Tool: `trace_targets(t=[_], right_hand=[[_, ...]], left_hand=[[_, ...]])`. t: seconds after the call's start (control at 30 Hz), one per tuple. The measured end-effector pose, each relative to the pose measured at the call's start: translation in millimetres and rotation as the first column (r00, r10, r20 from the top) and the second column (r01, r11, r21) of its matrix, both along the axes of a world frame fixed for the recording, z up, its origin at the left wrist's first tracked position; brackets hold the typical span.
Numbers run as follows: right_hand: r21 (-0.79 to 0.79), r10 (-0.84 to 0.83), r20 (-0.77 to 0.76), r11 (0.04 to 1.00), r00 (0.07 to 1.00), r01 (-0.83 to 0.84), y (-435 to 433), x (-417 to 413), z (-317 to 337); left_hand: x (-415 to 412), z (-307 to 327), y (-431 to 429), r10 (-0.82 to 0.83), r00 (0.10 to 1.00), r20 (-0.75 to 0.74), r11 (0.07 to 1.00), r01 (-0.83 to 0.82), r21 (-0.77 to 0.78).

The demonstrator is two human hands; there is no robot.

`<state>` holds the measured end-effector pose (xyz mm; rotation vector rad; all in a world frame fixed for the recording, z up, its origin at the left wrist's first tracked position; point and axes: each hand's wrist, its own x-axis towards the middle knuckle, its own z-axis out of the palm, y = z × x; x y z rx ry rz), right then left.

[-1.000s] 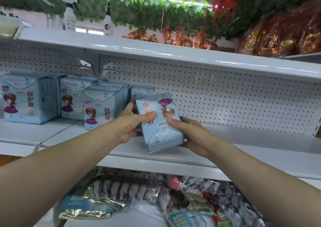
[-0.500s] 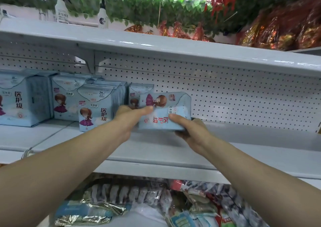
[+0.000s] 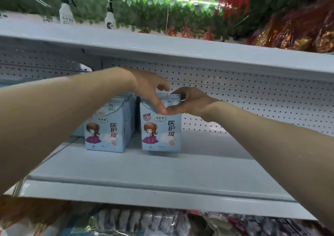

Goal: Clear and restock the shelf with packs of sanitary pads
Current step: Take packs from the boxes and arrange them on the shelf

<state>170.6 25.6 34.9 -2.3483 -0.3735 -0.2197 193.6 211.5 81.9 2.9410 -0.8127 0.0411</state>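
A light blue pack of sanitary pads (image 3: pixel 161 133) with a cartoon girl stands upright on the white shelf (image 3: pixel 162 169). My left hand (image 3: pixel 150 89) grips its top from the left, thumb down on the front face. My right hand (image 3: pixel 189 103) holds its top right corner, its thumb meeting the left thumb. A second, matching pack (image 3: pixel 108 127) stands just to the left, with more packs lined up behind it. My left forearm hides the packs further left.
The shelf to the right of the held pack is bare back to the pegboard wall (image 3: pixel 253 100). An upper shelf (image 3: pixel 180 49) overhangs close above, carrying spray bottles (image 3: pixel 66 13) and red-gold bags (image 3: pixel 298 37). Assorted packets (image 3: pixel 144 221) fill the level below.
The pack was tilted and then on its side in both hands; now it stands upright on the shelf beside the other row, with both hands on its top. The view has moved closer.
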Motion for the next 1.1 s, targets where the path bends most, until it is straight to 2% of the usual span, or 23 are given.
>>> trace_targets(t=[0.13, 0.4, 0.7, 0.8, 0.93, 1.1], right_hand=[[-0.042, 0.043, 0.026, 0.998, 0.999, -0.042, 11, 21, 5], [-0.143, 0.062, 0.025, 0.988, 0.998, -0.058, 9, 61, 0], [-0.403, 0.089, 0.159, 0.915, 0.983, -0.018, 5, 83, -21], [-0.395, 0.048, 0.182, 0.918, 0.982, 0.029, 3, 86, -25], [-0.332, 0.022, 0.171, 0.943, 0.985, 0.037, 2, 88, -28], [-0.295, 0.013, 0.182, 0.954, 0.983, 0.042, 9, 93, -30]], left_hand=[[21, -3, 8, 0.059, 0.997, 0.046, 0.994, -0.063, 0.094], [50, -23, 16, 0.038, 0.999, -0.011, 0.999, -0.038, 0.027], [71, -41, 9, 0.095, 0.986, 0.14, 0.991, -0.107, 0.082], [78, -45, 10, 0.13, 0.973, 0.19, 0.98, -0.155, 0.122], [79, -47, 11, 0.124, 0.983, 0.137, 0.983, -0.14, 0.115], [78, -44, 11, 0.15, 0.963, 0.222, 0.976, -0.18, 0.12]])
